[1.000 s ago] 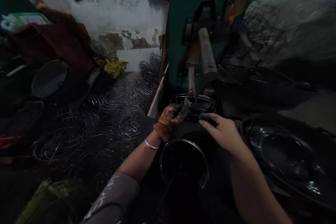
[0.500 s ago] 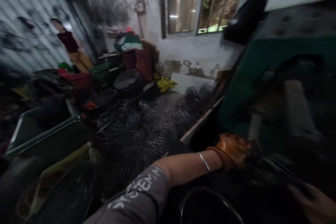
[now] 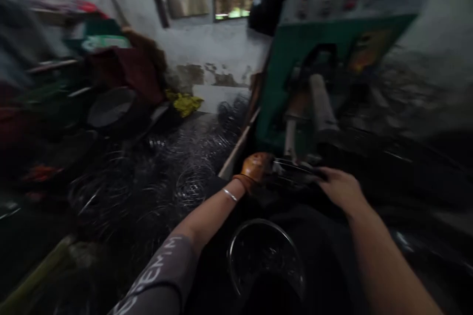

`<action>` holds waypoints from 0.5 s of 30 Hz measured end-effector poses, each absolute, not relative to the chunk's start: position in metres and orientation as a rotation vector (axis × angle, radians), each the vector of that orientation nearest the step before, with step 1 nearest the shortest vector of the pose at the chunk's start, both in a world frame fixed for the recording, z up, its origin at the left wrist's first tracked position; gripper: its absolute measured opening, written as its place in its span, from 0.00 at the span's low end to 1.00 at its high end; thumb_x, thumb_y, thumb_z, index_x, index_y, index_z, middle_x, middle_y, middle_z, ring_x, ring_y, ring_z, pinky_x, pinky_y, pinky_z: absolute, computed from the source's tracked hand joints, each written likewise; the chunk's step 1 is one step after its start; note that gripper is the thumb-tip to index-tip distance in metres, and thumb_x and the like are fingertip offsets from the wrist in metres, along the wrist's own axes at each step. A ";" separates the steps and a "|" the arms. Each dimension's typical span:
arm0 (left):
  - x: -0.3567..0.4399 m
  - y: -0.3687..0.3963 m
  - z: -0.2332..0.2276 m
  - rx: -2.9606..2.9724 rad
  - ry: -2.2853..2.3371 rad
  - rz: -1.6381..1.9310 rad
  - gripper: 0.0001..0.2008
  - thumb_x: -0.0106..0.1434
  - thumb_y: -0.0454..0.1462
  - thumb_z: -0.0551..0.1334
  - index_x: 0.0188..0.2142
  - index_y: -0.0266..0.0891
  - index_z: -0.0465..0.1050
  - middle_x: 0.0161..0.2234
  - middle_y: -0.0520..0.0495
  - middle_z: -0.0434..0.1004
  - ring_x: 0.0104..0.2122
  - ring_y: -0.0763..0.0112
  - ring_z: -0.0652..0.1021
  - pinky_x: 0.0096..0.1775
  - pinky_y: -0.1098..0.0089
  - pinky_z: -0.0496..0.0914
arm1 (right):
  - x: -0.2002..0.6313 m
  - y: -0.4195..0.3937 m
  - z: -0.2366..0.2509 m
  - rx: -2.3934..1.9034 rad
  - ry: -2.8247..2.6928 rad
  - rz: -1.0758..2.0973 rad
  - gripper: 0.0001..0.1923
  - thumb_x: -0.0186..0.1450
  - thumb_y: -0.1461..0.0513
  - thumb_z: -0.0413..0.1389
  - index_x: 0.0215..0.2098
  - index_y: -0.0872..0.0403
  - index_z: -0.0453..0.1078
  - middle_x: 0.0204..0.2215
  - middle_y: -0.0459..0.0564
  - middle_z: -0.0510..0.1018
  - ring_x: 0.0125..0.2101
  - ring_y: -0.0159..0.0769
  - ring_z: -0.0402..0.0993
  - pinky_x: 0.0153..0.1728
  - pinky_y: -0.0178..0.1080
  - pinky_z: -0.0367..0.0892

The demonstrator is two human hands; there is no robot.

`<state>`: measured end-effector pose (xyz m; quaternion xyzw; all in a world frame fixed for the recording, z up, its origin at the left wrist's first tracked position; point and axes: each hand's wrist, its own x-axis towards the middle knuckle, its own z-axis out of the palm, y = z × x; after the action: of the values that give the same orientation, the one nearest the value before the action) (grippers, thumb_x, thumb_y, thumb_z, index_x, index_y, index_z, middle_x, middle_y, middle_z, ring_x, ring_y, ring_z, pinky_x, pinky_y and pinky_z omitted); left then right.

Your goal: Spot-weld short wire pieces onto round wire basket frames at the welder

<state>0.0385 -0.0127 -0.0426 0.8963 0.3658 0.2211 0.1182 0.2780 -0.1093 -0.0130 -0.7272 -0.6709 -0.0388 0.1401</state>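
My left hand [image 3: 256,167] wears an orange glove and is closed at the foot of the green machine [image 3: 273,83]. A thin bright wire [image 3: 291,163] runs from its fingers toward my right hand [image 3: 340,187]. That hand is bare, its fingers closed around a dark thing like a handle, too dim to name. Just behind the wire, a pale bar [image 3: 290,138] and a thicker grey arm [image 3: 323,101] stick out of the machine. Below my hands a round container [image 3: 238,229] with a shiny metal rim stands near my lap; small shiny bits show inside.
Tangled wire coils [image 3: 192,187] cover the floor at left. Beyond them are a wide dark basin [image 3: 111,108], a yellow cloth [image 3: 186,103] and a white board [image 3: 212,98] against the wall. A wooden edge [image 3: 240,145] runs beside the machine. A black bag [image 3: 268,0] hangs near the window.
The view has swung right, so the machine and both hands sit further left in the picture. My right arm shows more fully now. The person at the far left is out of view.
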 end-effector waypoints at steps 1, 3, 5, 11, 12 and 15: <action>0.035 -0.008 -0.045 2.565 1.127 0.742 0.31 0.53 0.39 0.71 0.56 0.32 0.70 0.53 0.36 0.74 0.54 0.50 0.74 0.57 0.57 0.69 | 0.276 -0.106 -0.006 -2.188 -1.940 -0.085 0.17 0.67 0.59 0.53 0.50 0.56 0.77 0.41 0.58 0.80 0.45 0.49 0.76 0.45 0.44 0.71; 0.030 0.000 -0.050 2.475 1.174 0.822 0.33 0.52 0.38 0.71 0.57 0.34 0.69 0.54 0.38 0.73 0.54 0.52 0.74 0.58 0.58 0.68 | 0.269 -0.095 0.006 -2.237 -1.995 -0.026 0.16 0.68 0.60 0.54 0.50 0.56 0.77 0.44 0.57 0.79 0.48 0.47 0.75 0.47 0.41 0.70; 0.027 0.004 -0.055 2.446 1.182 0.838 0.32 0.53 0.36 0.70 0.57 0.35 0.69 0.54 0.39 0.73 0.54 0.54 0.74 0.59 0.59 0.68 | 0.262 -0.086 0.015 -2.239 -2.021 -0.013 0.14 0.68 0.61 0.54 0.49 0.55 0.77 0.44 0.55 0.80 0.48 0.46 0.75 0.46 0.40 0.69; 0.025 0.013 -0.064 2.385 1.194 0.834 0.34 0.50 0.39 0.73 0.56 0.36 0.69 0.53 0.39 0.73 0.53 0.55 0.74 0.57 0.61 0.69 | 0.254 -0.078 0.018 -2.230 -2.047 -0.033 0.15 0.67 0.63 0.54 0.50 0.53 0.77 0.45 0.53 0.80 0.48 0.44 0.75 0.44 0.37 0.68; 0.025 0.014 -0.065 2.372 1.191 0.840 0.35 0.50 0.40 0.73 0.56 0.35 0.68 0.53 0.39 0.73 0.52 0.55 0.74 0.56 0.61 0.70 | 0.254 -0.077 0.019 -2.236 -2.057 -0.034 0.15 0.67 0.63 0.54 0.50 0.53 0.77 0.45 0.53 0.80 0.48 0.43 0.75 0.44 0.37 0.68; 0.023 0.013 -0.067 2.359 1.190 0.877 0.36 0.49 0.39 0.73 0.57 0.34 0.67 0.53 0.39 0.73 0.52 0.55 0.74 0.56 0.60 0.70 | 0.250 -0.071 0.022 -2.258 -2.078 -0.047 0.15 0.68 0.62 0.54 0.50 0.52 0.77 0.44 0.52 0.80 0.47 0.43 0.76 0.42 0.36 0.68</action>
<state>0.0232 0.0126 -0.0672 0.8339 0.4205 0.3100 0.1779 0.2500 -0.0713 0.0218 -0.7353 -0.6765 -0.0154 0.0362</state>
